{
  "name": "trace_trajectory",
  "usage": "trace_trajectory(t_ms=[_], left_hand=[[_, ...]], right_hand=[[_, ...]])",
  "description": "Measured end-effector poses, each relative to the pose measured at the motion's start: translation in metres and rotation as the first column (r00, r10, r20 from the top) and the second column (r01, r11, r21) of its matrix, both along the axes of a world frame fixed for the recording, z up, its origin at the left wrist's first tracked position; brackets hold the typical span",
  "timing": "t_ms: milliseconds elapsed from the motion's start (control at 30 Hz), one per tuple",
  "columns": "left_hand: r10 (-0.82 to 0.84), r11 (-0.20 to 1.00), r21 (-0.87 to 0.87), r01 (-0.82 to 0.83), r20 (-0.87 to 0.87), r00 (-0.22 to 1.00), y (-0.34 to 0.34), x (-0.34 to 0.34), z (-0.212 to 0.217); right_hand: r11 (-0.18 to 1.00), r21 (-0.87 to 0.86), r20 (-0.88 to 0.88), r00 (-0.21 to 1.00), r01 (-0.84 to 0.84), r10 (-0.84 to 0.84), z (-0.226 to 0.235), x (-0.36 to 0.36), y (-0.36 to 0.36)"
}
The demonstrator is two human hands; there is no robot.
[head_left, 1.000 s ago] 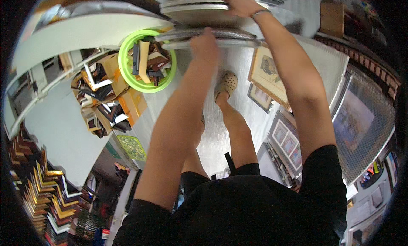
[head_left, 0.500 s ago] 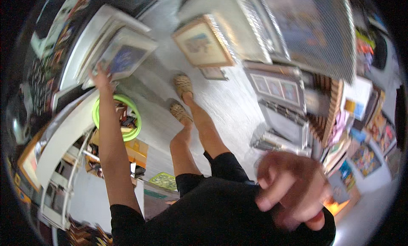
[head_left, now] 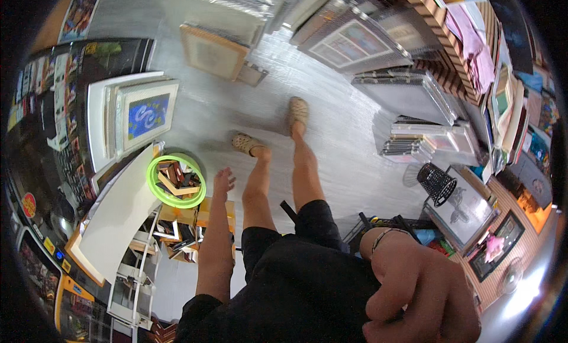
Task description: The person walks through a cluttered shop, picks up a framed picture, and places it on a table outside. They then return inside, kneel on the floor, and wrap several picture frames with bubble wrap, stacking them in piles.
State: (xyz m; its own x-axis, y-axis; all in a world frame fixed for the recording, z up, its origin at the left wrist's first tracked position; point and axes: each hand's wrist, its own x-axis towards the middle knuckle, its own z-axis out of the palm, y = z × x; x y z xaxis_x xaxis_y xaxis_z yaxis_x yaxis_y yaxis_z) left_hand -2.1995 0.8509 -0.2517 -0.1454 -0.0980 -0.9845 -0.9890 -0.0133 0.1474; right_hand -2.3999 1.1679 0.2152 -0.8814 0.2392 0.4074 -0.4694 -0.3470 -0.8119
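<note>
1. Two hands are in view, well apart from each other. The left hand (head_left: 223,182) hangs with its fingers apart and slightly bent.
2. The right hand (head_left: 423,295) is very near to the camera, its fingers curled inward; I cannot tell whether they close on something.
3. The green tub (head_left: 183,204) is just to the left of the left hand, with a narrow gap in this view. Its round edge surrounds pieces of frame (head_left: 171,182).
4. Beyond the tub, a blue picture (head_left: 148,117) leans against other boards, near the left side.
5. Grey floor (head_left: 337,112) makes a wide walking space between this picture and the stacked frames (head_left: 414,142) on the right.
6. Both shoes (head_left: 299,113) are on this floor, well apart from the stacked frames.
</note>
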Motion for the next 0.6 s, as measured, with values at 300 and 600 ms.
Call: trace_trajectory(t_ms=[300, 600], left_hand=[[-0.492, 0.862, -0.066, 0.503, -0.347, 0.798, 0.134, -0.009, -0.060], [-0.073, 0.978, 0.157, 0.140, -0.371, 0.926, 0.410, -0.143, -0.016]], right_hand=[[0.904, 0.333, 0.270, 0.946, -0.267, 0.180, -0.065, 0.025, 0.228], [-0.210, 0.968, -0.006, 0.824, -0.137, -0.567, -0.416, -0.060, 0.399]])
